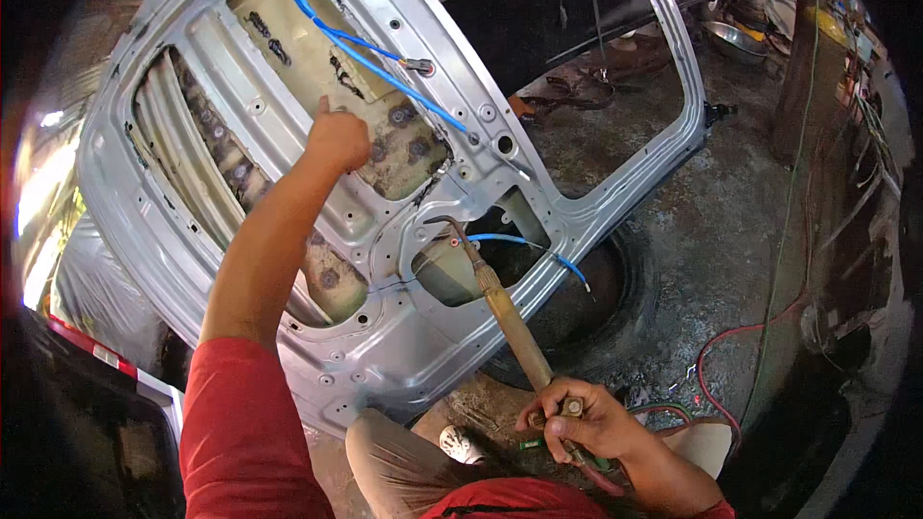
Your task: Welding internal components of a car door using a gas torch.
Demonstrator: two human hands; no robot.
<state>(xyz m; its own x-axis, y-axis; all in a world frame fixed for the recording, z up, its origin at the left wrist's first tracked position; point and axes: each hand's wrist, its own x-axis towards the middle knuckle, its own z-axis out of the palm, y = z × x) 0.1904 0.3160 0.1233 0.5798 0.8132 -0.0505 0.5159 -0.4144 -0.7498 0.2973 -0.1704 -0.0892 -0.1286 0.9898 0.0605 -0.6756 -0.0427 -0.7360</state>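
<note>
A silver vehicle door shell (385,327) leans before me, its inner frame side facing up. Over the large opening, my left hand (336,139) is closed with one finger stretched out at the beige inner skin (317,72). Nothing shows in that hand; whether the finger touches the metal I cannot tell. My right hand (577,418) grips the valve end of a brass gas torch (519,332). Its bent tip lies over the lower opening of the door, and no flame is visible. Blue cables (394,86) run across the frame beside my left hand.
A black tire (630,279) lies under the door's right edge. Red hose (707,365) trails over the stained floor (692,259) at the right. A metal bowl (738,40) sits at the far right, near a dark post (800,58). Part of a vehicle (96,351) stands at left.
</note>
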